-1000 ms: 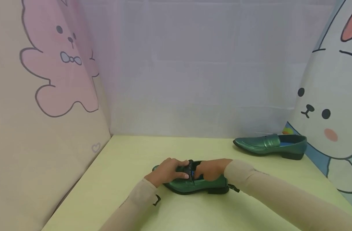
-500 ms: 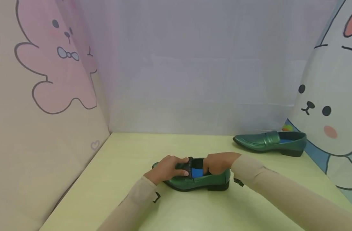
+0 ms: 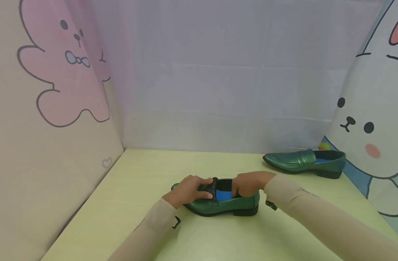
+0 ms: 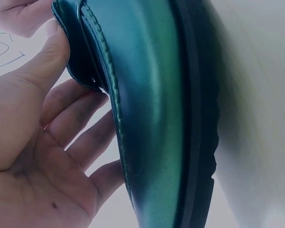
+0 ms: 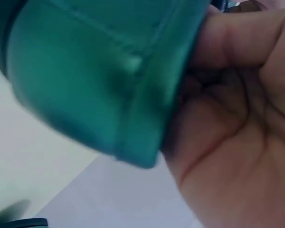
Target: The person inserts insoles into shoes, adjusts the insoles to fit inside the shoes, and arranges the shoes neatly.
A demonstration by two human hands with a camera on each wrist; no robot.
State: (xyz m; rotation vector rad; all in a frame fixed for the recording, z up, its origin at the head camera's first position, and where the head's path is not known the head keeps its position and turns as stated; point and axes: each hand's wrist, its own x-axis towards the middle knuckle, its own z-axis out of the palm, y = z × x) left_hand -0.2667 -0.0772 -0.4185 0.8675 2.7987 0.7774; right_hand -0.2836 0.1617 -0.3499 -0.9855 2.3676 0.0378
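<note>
A shiny green loafer (image 3: 218,208) with a black sole stands on the table, toe to the left. My left hand (image 3: 187,190) grips its front from above, thumb and fingers at the dark edge of the strap. In the left wrist view the thumb (image 4: 50,52) pinches that edge, with the other fingers behind the upper. My right hand (image 3: 249,183) reaches into the rear of the shoe opening, its fingertips hidden inside. The green heel part (image 5: 95,80) fills much of the right wrist view. A blue insole (image 3: 224,195) shows between the hands.
A matching green loafer (image 3: 288,163) stands at the back right, toe to the left. The pale yellow table (image 3: 146,166) meets a whitish back curtain (image 3: 199,108). Cloth with a pink bear (image 3: 78,79) hangs left, and one with a white rabbit (image 3: 378,145) hangs right.
My right hand has moved back from beside the strap toward the heel inside the shoe, uncovering more blue insole. My left hand keeps its hold on the front.
</note>
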